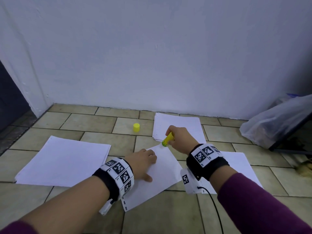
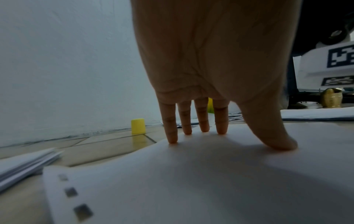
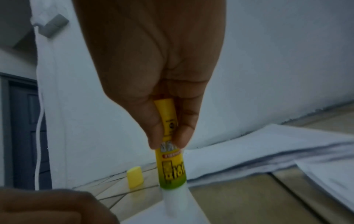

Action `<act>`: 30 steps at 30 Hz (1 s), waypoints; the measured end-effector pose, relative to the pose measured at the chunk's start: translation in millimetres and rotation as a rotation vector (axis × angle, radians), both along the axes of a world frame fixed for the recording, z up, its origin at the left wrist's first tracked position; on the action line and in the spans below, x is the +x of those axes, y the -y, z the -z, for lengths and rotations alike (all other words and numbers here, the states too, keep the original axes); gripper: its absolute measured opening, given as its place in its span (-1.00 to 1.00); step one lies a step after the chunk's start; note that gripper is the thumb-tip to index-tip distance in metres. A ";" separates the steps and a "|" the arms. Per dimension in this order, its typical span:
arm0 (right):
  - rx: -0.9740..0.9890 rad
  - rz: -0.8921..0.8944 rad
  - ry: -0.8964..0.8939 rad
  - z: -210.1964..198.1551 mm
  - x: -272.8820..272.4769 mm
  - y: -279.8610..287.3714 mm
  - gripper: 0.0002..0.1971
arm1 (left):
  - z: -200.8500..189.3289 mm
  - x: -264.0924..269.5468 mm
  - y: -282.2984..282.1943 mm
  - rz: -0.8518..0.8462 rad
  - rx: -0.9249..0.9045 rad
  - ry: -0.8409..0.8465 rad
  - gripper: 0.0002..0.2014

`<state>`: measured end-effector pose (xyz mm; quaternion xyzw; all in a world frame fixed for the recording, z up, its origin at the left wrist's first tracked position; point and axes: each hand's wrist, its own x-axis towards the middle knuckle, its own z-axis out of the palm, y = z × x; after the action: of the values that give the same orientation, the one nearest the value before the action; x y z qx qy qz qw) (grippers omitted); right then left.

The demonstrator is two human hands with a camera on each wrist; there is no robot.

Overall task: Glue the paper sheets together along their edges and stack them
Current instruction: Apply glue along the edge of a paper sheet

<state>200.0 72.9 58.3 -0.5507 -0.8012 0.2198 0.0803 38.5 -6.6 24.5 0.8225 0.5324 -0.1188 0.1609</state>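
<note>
Two hands engaged: left hand (image 1: 143, 163) flat on sheet (image 1: 166, 173); right hand (image 1: 179, 138) grips glue stick (image 1: 167, 139), tip at sheet's 12 o'clock corner.

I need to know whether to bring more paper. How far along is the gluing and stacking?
Done: the yellow cap is off, standing on the floor. In hand: the left hand presses one sheet flat while the right hand holds the glue stick with its tip at the sheet's far corner. Left: the far stack looks unglued; whether the left stack is finished, I cannot tell.
</note>
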 end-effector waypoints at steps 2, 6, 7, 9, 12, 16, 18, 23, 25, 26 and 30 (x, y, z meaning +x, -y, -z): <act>-0.014 -0.052 0.096 -6.9 1.5 1.5 -0.75 | 0.8 -0.9 -0.2 0.003 -0.005 0.001 -0.36; -0.041 -0.159 0.245 -20.9 14.7 13.7 -0.77 | 3.2 -3.1 -1.7 0.008 -0.011 0.014 -0.45; -0.054 -0.175 0.273 -23.5 18.9 17.8 -0.77 | 4.2 -4.4 -1.8 0.011 -0.015 0.011 -0.48; -0.077 -0.196 0.314 -26.8 27.6 24.8 -0.76 | 4.9 -7.3 -1.3 0.033 -0.016 -0.008 -0.52; -0.104 -0.216 0.371 -29.9 36.1 33.6 -0.75 | 2.5 -9.3 1.2 0.085 -0.017 -0.055 -0.46; -0.141 -0.213 0.380 -36.6 41.9 38.9 -0.75 | -4.9 -10.7 5.9 0.122 -0.022 -0.136 -0.42; -0.162 -0.153 0.248 -44.4 49.7 34.5 -0.77 | -6.4 -13.6 8.5 0.093 -0.011 -0.171 -0.44; -0.118 0.073 -0.243 -59.3 65.6 21.4 -0.72 | -9.9 -15.3 20.3 0.022 0.046 -0.209 -0.42; -0.106 0.086 -0.343 -56.6 61.3 20.3 -0.75 | -6.4 -15.0 22.1 0.026 0.083 -0.188 -0.39; -0.104 0.087 -0.369 -53.1 58.2 19.7 -0.76 | -5.0 -14.3 22.6 0.020 0.079 -0.161 -0.39; -0.064 0.093 -0.356 -34.6 42.5 15.2 -0.79 | -1.7 -12.2 19.9 -0.003 0.061 -0.137 -0.50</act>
<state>242.5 57.6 92.9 -0.5419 -0.7406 0.3351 0.2132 26.3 -26.5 26.2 0.8163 0.5467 -0.1581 0.0990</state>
